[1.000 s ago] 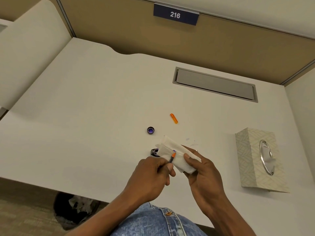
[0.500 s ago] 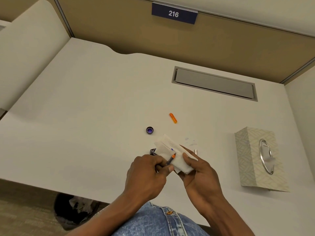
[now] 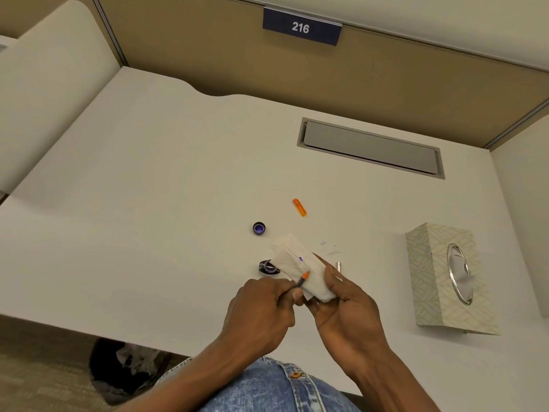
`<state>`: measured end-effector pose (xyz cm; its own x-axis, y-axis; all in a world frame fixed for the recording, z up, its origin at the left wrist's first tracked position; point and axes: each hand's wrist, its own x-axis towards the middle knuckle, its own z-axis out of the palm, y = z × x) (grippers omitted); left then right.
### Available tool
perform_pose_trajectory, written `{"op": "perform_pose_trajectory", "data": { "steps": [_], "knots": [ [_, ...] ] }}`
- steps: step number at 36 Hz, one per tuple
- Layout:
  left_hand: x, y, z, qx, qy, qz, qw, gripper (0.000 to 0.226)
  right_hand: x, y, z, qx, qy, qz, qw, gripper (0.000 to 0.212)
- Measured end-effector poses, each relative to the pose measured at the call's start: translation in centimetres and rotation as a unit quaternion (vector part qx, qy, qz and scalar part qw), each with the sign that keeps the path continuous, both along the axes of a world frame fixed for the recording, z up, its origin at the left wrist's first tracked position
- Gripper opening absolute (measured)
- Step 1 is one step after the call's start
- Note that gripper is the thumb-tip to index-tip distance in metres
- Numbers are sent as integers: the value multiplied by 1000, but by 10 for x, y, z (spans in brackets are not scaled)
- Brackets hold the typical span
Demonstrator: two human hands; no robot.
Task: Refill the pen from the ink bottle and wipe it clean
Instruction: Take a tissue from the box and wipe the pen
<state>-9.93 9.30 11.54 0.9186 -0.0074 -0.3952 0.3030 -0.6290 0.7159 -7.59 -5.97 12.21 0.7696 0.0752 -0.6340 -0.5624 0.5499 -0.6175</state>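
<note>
Pen [image 3: 301,279]: orange-tipped, pinched at its rear by the left hand [image 3: 261,307], tip laid on the folded tissue [image 3: 292,263], above the near part of the desk [image 3: 148,203].
Change at the tip: a second ago set right against the purple blot [image 3: 300,259]; now drawn back toward the left hand, with the blot left bare just beyond it.
Left hand: curled tight round the pen, slid a little nearer the body than before.
Right hand [image 3: 347,304]: clamped on the tissue, thumb on top, other fingers beneath; hardly shifted; close beside the left hand, touching or not, cannot tell.
Ink bottle [image 3: 269,267]: open, on the desk just behind the left hand, partly hidden by the tissue; unmoved.
Bottle cap [image 3: 259,228]: upturned, a little farther back, apart from the bottle; unmoved.
Orange pen part [image 3: 299,207]: lying farther back again, unmoved.
Desk smudges [image 3: 328,248]: faint purple marks just right of the tissue.
Tissue box [image 3: 439,278]: well apart, to the right.
Reading: wiping stage, by the look of it, with filling most likely over; bare blot taken as ink lifted off the tip in one stroke.
Probably left: further strokes on clean tissue, then rejoining the orange part and capping the bottle.
</note>
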Motion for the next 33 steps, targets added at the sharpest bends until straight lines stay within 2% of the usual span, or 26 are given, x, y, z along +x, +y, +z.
{"op": "perform_pose_trajectory", "data": {
  "steps": [5, 10, 15, 25, 33],
  "knots": [
    [0, 4, -5, 22, -1, -14, 1000, 35, -2, -2, -2, -31, 0, -1, 1000, 38],
    [-2, 3, -7, 34, 7, -46, 998, 31, -5, 2, 1, -17, 3, -12, 1000, 39],
    [-3, 1, -3, 7, 25, -68, 997, 30, -5, 3, 1, -5, 16, -16, 1000, 40],
    [-3, 0, -3, 7, 24, -52, 998, 34, -4, -5, -6, 8, 16, -10, 1000, 48],
    [-3, -5, -1, -11, -2, 24, 1000, 29, -4, -1, -9, 13, 9, -4, 1000, 49]
  ]
}}
